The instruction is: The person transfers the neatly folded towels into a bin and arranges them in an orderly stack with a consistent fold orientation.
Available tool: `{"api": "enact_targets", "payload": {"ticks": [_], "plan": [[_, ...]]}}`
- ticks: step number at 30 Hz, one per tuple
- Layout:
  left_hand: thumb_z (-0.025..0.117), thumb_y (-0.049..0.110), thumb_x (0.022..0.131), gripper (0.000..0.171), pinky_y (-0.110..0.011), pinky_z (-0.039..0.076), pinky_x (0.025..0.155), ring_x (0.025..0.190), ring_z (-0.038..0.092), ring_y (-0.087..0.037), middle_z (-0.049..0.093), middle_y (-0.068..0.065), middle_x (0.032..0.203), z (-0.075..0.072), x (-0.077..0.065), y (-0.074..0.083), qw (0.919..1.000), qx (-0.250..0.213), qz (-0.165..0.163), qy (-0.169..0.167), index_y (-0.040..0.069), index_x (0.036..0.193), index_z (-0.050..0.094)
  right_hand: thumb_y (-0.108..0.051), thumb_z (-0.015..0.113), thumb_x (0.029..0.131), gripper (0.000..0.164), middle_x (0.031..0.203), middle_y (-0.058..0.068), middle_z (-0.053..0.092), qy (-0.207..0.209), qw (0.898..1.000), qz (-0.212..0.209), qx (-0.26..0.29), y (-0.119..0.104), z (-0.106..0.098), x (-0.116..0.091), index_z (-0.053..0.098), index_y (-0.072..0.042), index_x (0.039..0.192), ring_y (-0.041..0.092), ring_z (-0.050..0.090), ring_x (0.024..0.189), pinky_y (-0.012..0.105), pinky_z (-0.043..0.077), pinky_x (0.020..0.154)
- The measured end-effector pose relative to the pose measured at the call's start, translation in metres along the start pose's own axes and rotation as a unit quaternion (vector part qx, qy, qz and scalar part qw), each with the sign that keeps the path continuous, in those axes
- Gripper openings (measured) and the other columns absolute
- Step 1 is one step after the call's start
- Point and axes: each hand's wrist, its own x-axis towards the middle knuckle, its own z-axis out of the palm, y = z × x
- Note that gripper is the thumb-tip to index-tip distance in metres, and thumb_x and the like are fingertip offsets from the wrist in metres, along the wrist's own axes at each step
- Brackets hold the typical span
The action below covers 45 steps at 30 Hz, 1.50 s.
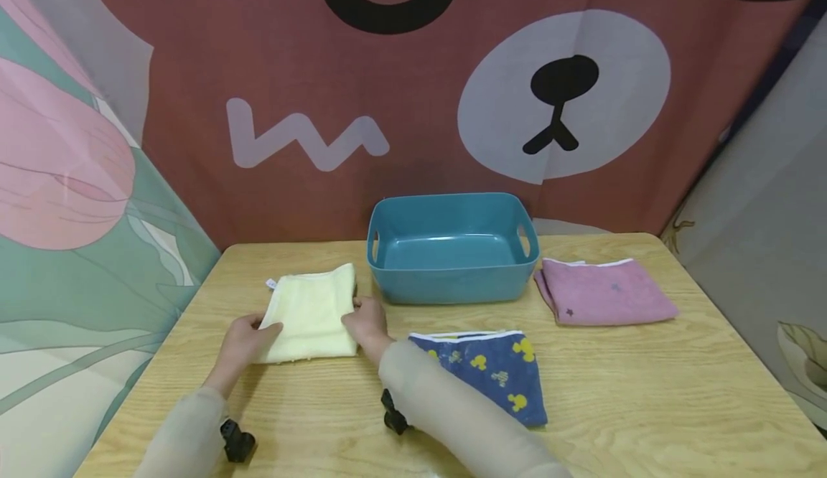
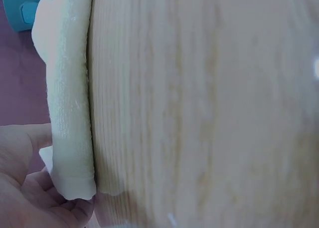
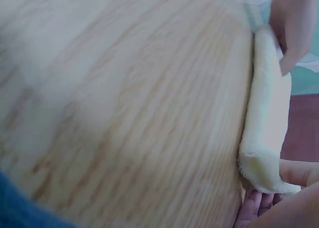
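A folded pale yellow towel point(image 1: 313, 316) lies on the wooden table, left of a blue bin. My left hand point(image 1: 244, 345) pinches its left side near the front corner, thumb on top; in the left wrist view the fingers point(image 2: 55, 208) curl beneath the folded layers. On the opposite side, my right hand point(image 1: 370, 326) pinches the towel's right edge. The right wrist view shows that thumb point(image 3: 298, 172) above the thick fold and fingertips under it. A small white tag point(image 1: 271, 284) sticks out at the towel's back left corner.
The blue plastic bin point(image 1: 452, 286) with side handle holes stands at the back. A folded navy towel with yellow mouse-head prints point(image 1: 510, 370) lies partly behind my right forearm. Further right is a folded pink towel point(image 1: 607, 295). A printed curtain point(image 1: 400, 105) hangs behind the table point(image 1: 646, 392).
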Motion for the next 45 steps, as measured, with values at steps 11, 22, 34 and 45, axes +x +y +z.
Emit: {"api": "enact_targets", "payload": {"ticks": [11,22,34,45], "plan": [[0.059,0.021,0.097,0.053,-0.049,0.046,0.094,0.113,0.054,-0.043,0.055,-0.034,0.125,0.0,-0.005,0.002,0.9996,-0.014,0.019,0.016,-0.017,0.132,0.049,0.005,0.066,0.084,0.035,0.111,0.015,0.068,-0.01,0.998,0.029,0.052,-0.002,-0.001,0.007,0.066,0.007,0.119,0.027,0.064,0.103,0.036,0.054,0.088],[0.06,0.019,0.097,0.053,-0.026,0.049,0.076,0.105,0.058,-0.037,0.057,-0.035,0.123,-0.005,-0.013,0.005,0.9988,-0.04,0.022,0.018,-0.019,0.132,0.048,0.003,0.071,0.083,0.039,0.116,0.015,0.066,-0.034,0.995,0.044,0.083,-0.012,-0.005,-0.006,0.064,0.007,0.122,0.029,0.062,0.109,0.036,0.053,0.092],[0.061,0.023,0.098,0.052,-0.021,0.049,0.067,0.082,0.058,-0.012,0.062,-0.03,0.115,-0.015,-0.03,0.012,0.9981,-0.042,0.042,0.016,-0.016,0.131,0.05,-0.003,0.069,0.089,0.037,0.11,0.013,0.067,-0.08,0.99,0.037,0.111,-0.025,-0.021,-0.024,0.062,0.008,0.124,0.024,0.066,0.098,0.035,0.055,0.087],[0.063,0.03,0.098,0.056,-0.022,0.051,0.065,0.077,0.059,-0.008,0.064,-0.027,0.117,-0.019,-0.042,0.017,0.9969,-0.067,0.038,0.016,-0.013,0.133,0.051,-0.005,0.071,0.088,0.036,0.095,0.008,0.065,-0.102,0.989,0.003,0.103,-0.029,-0.036,-0.037,0.063,0.007,0.121,0.017,0.063,0.085,0.029,0.054,0.077]]}}
